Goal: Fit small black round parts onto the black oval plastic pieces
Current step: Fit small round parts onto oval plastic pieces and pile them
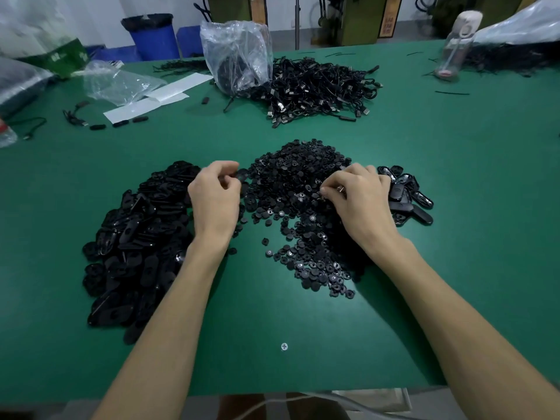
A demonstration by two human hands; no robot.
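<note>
Small blk round parts [303, 204] heaped at ctr, blk oval pcs [136, 237] piled big on left, fewer right.

The tabletop [454, 183] is a smooth, matt green sheet with one bright metal screw [284, 346] set in it. The oval pieces [136, 237] are black plastic with a faint gloss; the round parts [303, 183] are duller black, many with a shiny metal centre. The bag [236, 53] is clear, crinkled, glossy film, the cables [318, 86] matt black with bright metal plugs, the strips [157, 100] flat white paper
</note>
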